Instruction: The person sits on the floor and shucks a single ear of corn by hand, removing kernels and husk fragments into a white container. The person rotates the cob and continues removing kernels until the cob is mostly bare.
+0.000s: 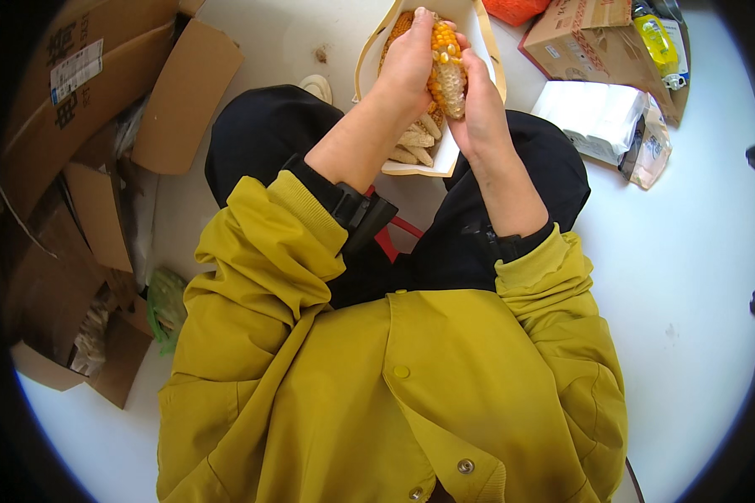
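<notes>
Both hands grip a dried ear of corn (448, 72) above a white-lined cardboard box (475, 28). My left hand (409, 60) wraps its left side, thumb pointing up along the ear. Around its right side closes my right hand (480, 94), the thumb near the kernels. Yellow kernels cover the ear's upper part and left edge, while the lower right face is bare pale cob. Below the hands, several stripped cobs (417, 146) lie in the box's near end. Another ear of corn (402, 26) shows behind my left hand; the forearms and hands hide much of the contents.
Large open cardboard cartons (189, 94) stand at left, beside a green plastic bag (167, 302). At right are a taped carton (579, 44), a yellow liquid bottle (657, 47) and a white plastic-wrapped pack (588, 116). A red stool-like object (387, 242) shows between my legs.
</notes>
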Demonstrator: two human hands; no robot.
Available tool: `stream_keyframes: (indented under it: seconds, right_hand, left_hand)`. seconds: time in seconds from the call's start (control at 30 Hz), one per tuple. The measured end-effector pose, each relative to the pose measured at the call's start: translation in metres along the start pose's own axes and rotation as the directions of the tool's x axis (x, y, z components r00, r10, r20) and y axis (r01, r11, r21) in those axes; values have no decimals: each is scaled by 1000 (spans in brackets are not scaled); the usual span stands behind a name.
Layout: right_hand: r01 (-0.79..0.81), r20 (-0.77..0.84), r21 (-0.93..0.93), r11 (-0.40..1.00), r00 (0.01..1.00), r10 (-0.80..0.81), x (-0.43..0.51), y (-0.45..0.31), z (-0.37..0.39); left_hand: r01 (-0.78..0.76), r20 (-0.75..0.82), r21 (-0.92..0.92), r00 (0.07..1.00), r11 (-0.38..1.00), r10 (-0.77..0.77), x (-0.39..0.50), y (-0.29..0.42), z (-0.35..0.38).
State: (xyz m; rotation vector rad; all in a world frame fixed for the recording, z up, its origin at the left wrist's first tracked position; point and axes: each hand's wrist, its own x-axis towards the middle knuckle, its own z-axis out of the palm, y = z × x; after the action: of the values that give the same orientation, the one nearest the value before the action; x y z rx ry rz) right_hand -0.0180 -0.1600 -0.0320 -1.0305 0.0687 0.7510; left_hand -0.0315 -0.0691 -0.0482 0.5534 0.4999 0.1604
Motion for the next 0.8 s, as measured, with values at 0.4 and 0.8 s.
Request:
stream_keyframes:
  seconds: [0.4, 0.8]
  right_hand:
    - [-50, 10, 59, 997, 999, 49, -3, -1, 1]
    - [7, 26, 96, 995, 1000, -10, -1, 1, 3]
  left_hand:
    - [32, -25, -96, 999, 995, -35, 2, 1, -4]
    - [-6, 48, -22, 999, 1000, 7, 2, -2, -3]
